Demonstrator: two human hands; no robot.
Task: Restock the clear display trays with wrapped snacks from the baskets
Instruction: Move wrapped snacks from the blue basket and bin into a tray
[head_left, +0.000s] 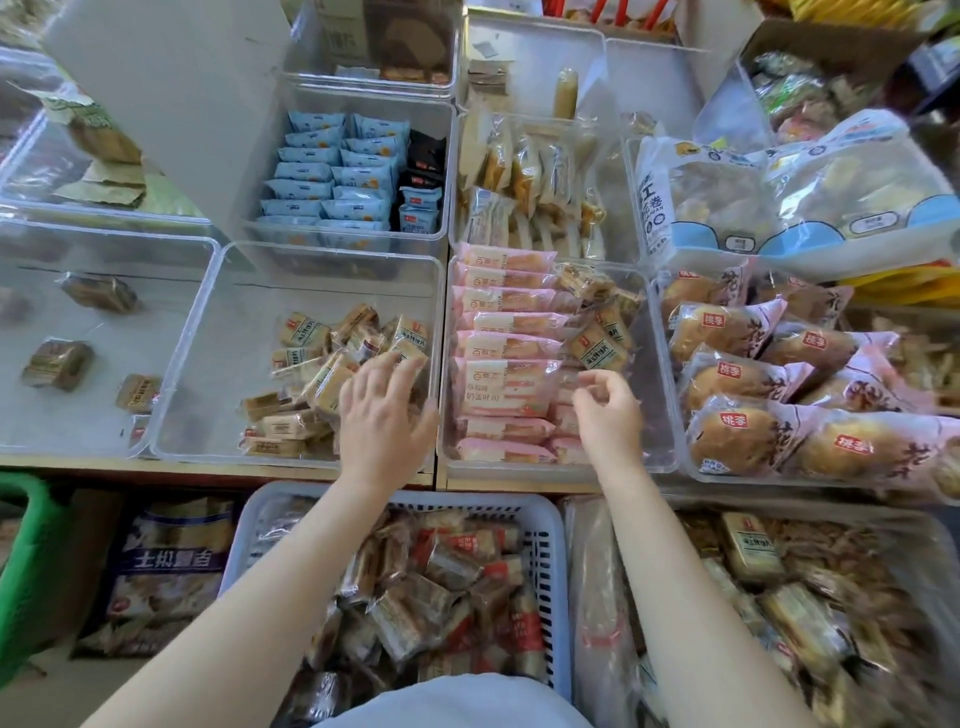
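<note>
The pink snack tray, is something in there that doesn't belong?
Yes. Several tan wrapped snacks lie jumbled along the right side of the pink packets' tray, beside neat pink packets.

Trays (332, 460) clear glossy plastic; wrappers (506, 384) shiny film.

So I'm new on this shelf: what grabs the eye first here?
The neat stack of pink packets in the middle clear tray, with the right hand above it. Left of it, the left hand reaches over loose tan snacks.
</note>
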